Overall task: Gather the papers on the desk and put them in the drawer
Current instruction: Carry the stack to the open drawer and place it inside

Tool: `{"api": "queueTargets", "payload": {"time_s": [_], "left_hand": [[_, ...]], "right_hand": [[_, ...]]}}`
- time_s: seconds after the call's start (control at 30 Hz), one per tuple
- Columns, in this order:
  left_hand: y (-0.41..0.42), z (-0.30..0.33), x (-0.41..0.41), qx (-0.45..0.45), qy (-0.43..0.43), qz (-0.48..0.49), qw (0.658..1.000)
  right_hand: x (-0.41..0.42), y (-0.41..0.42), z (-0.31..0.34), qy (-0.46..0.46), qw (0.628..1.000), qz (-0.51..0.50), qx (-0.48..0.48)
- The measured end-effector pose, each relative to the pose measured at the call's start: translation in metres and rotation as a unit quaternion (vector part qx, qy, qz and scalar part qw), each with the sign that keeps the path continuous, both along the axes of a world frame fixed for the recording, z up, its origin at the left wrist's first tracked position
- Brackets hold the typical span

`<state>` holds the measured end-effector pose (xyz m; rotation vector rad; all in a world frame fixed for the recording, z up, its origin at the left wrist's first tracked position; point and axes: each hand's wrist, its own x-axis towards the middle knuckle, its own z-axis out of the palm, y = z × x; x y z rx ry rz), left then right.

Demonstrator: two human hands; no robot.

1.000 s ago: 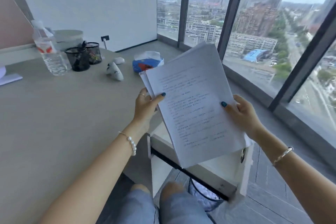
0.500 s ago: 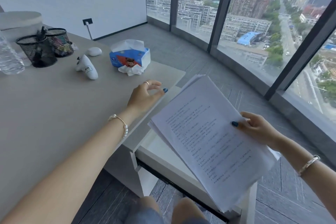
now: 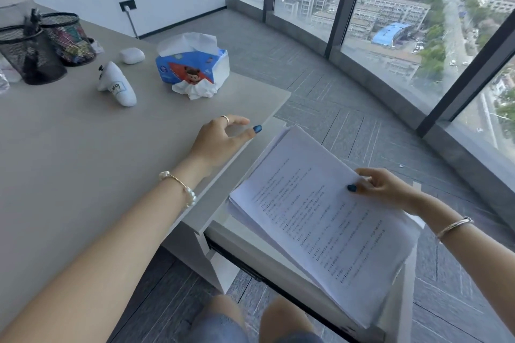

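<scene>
My right hand [image 3: 386, 188] pinches the papers [image 3: 320, 223] over the open drawer [image 3: 250, 245] — my left hand [image 3: 220, 139] hovers empty, fingers loose, over the desk [image 3: 83, 147] edge beside them.

tissue box [image 3: 192, 67], two mesh cups [image 3: 44, 50], perhaps a white controller [image 3: 118, 85].
</scene>
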<state>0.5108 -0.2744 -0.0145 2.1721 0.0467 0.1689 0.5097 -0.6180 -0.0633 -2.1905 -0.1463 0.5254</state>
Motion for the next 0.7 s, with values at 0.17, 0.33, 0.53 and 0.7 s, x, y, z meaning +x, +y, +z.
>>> {"api": "queueTargets", "payload": {"time_s": [0.17, 0.33, 0.53, 0.7], "left_hand": [[-0.002, -0.002, 0.000, 0.001, 0.000, 0.001, 1.000], [-0.001, -0.002, 0.002, -0.007, -0.007, 0.015, 1.000], [-0.001, -0.004, 0.003, -0.014, -0.013, 0.025, 1.000], [-0.001, -0.005, 0.004, -0.014, -0.016, 0.028, 0.999]], "right_hand": [[0.012, -0.010, -0.013, 0.000, 0.999, 0.030, -0.042], [0.035, 0.010, -0.038, -0.011, 0.993, 0.077, -0.091], [0.037, 0.038, -0.070, -0.024, 0.982, 0.120, -0.143], [0.028, 0.042, -0.095, -0.042, 0.965, 0.114, -0.232]]}}
